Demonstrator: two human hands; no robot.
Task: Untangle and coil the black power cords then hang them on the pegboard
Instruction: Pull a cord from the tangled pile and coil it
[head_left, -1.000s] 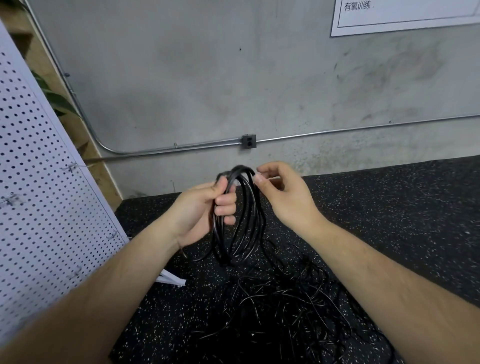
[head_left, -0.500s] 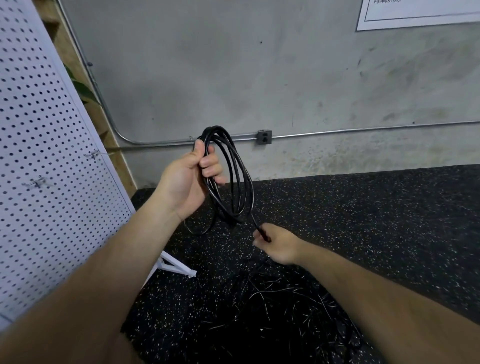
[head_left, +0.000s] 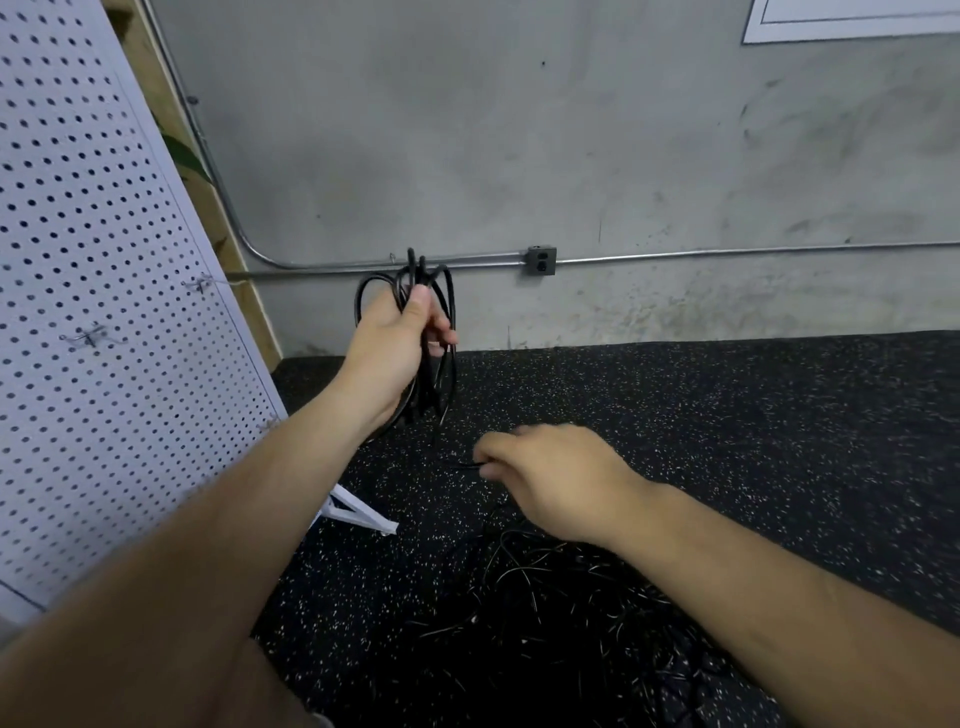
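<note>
Across the back of our view stands a grey concrete wall (head_left: 519, 130), with a thin silver conduit (head_left: 727, 251) running along it. At its foot a black rubber floor flecked with white (head_left: 753, 426) spreads wide to our right, a broad stretch of it lying between us and the wall.

On our left a white perforated pegboard (head_left: 78, 234) leans back, its lower right edge just beside our left forearm.

Low in the middle, a tangled heap of black power cords (head_left: 545, 623) lies on the floor under our right forearm, apart from the pegboard.

Our left hand (head_left: 395, 348) is raised between the pegboard's edge and the wall, fingers and thumb wrapped around a coil of black power cord (head_left: 448, 306) whose loops rise above the fist and hang below it.

Our right hand (head_left: 556, 483) is lower, between coil and heap. It is blurred, yet its fingers look pinched together on a single black strand (head_left: 467, 464).

One small wire hook (head_left: 91, 335) and a second wire hook (head_left: 200, 283) jut from the pegboard, left of the coil and not touching it.
</note>
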